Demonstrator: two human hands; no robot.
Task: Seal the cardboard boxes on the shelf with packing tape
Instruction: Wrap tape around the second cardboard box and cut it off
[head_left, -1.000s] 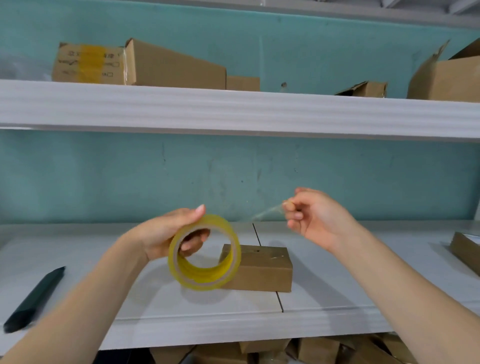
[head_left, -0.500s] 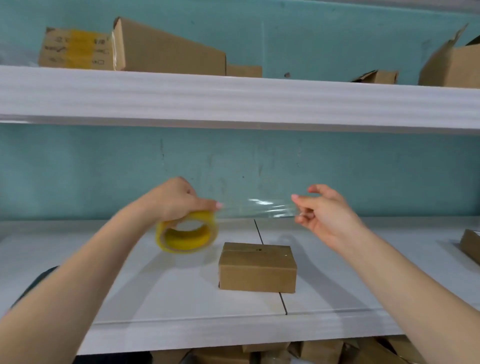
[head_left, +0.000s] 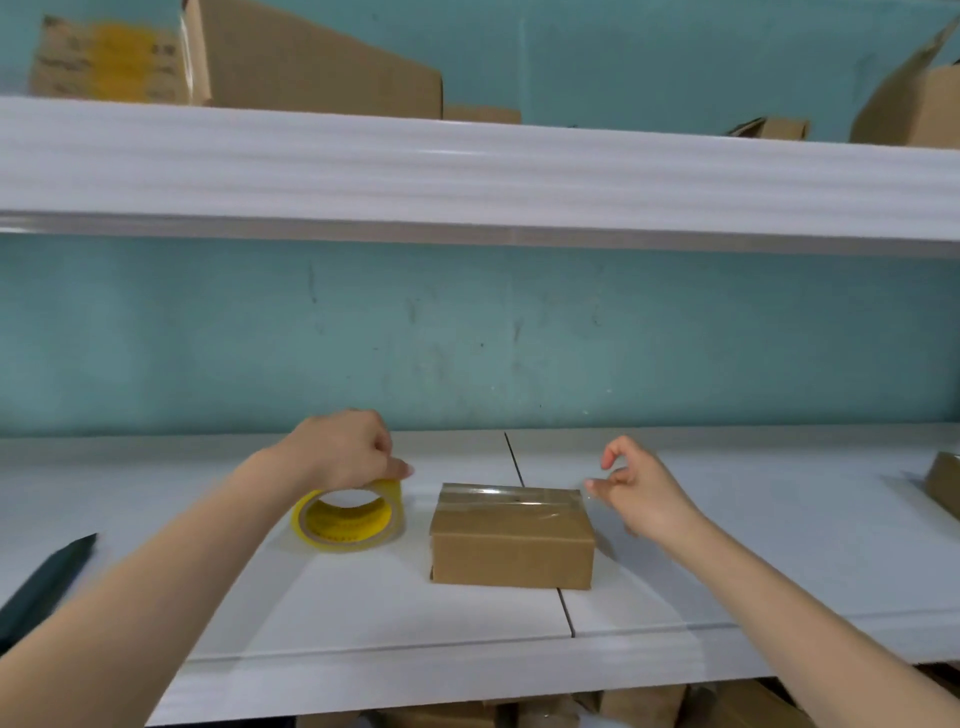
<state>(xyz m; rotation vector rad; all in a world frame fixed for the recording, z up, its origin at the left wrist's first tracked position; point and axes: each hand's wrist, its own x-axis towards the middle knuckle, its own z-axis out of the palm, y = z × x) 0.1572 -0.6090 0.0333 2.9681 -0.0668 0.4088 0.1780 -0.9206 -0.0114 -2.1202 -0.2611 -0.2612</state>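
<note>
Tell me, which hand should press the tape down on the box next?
Probably the right hand: its fingertips are at the right end of the tape strip on the box. The left hand grips the tape roll.

There's the small brown cardboard box (head_left: 511, 540), closed and lying flat mid-shelf (head_left: 363, 613), straddling the seam between the two boards, nearer the front edge than the back. A clear, shiny strip of tape (head_left: 511, 498) runs left to right across the rear of its top, slightly wrinkled. Just left of the box, the yellow tape roll (head_left: 345, 522) stands on its rim, core facing front, with the left hand (head_left: 343, 452) gripping its top.
</note>
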